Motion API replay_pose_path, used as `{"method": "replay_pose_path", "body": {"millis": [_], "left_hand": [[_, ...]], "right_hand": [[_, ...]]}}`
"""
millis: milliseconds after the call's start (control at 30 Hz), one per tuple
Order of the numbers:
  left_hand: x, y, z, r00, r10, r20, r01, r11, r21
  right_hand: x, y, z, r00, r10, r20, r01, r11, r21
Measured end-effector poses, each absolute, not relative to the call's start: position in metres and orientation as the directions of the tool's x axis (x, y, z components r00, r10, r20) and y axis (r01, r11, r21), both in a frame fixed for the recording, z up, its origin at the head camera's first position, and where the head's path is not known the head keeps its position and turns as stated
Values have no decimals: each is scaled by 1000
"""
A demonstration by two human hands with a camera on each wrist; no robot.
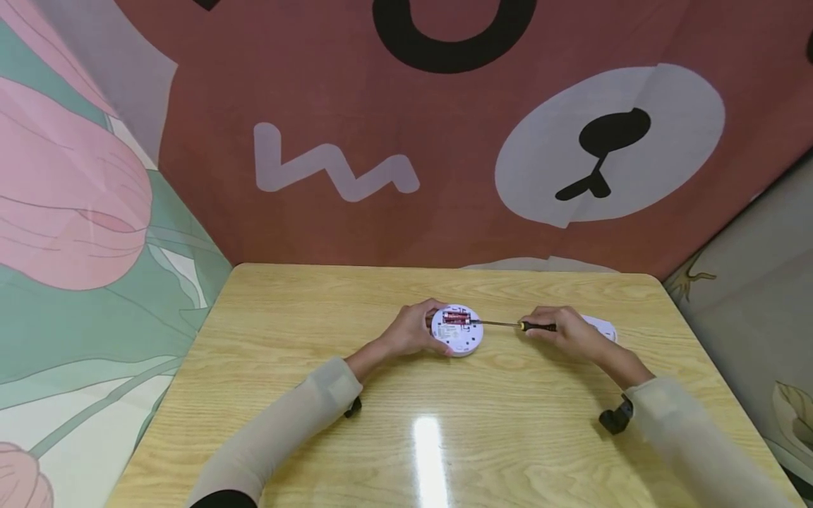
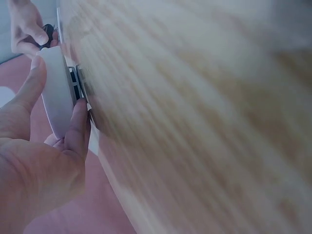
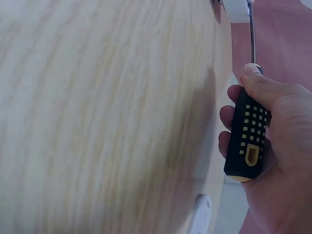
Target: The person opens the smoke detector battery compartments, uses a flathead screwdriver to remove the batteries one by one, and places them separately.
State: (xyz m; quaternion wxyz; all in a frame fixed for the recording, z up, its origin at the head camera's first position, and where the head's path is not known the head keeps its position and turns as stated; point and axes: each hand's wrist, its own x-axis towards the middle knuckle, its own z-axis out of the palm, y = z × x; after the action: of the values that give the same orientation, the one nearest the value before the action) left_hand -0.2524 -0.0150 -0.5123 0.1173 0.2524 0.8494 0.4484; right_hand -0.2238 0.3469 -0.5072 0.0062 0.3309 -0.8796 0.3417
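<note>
My left hand (image 1: 409,329) grips a round white battery-powered device (image 1: 462,341) by its edge, thumb on the near side and fingers on the far side. Its open back is turned up, with red batteries (image 1: 456,318) in a compartment. In the left wrist view the device (image 2: 56,95) is held on edge between thumb and fingers. My right hand (image 1: 574,333) holds a screwdriver (image 3: 246,129) by its black and yellow handle, thumb laid along the top. The thin shaft points left, its tip at the right end of the batteries.
A white flat piece with a rounded end (image 1: 603,328) lies on the wooden table (image 1: 305,437), partly hidden behind my right hand. A printed cloth (image 1: 330,233) hangs along the table's back edge. Dark wrist cameras (image 1: 616,418) sit under both forearms.
</note>
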Motion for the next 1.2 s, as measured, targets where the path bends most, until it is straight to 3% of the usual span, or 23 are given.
{"method": "replay_pose_path", "body": {"millis": [400, 1200], "left_hand": [[-253, -15, -513, -845, 535, 17, 314, 470, 825], [-253, -16, -513, -841, 541, 15, 305, 452, 838]], "right_hand": [[-220, 345, -518, -768, -570, 294, -604, 492, -627], [-219, 348, -518, -782, -560, 273, -579, 493, -649]]}}
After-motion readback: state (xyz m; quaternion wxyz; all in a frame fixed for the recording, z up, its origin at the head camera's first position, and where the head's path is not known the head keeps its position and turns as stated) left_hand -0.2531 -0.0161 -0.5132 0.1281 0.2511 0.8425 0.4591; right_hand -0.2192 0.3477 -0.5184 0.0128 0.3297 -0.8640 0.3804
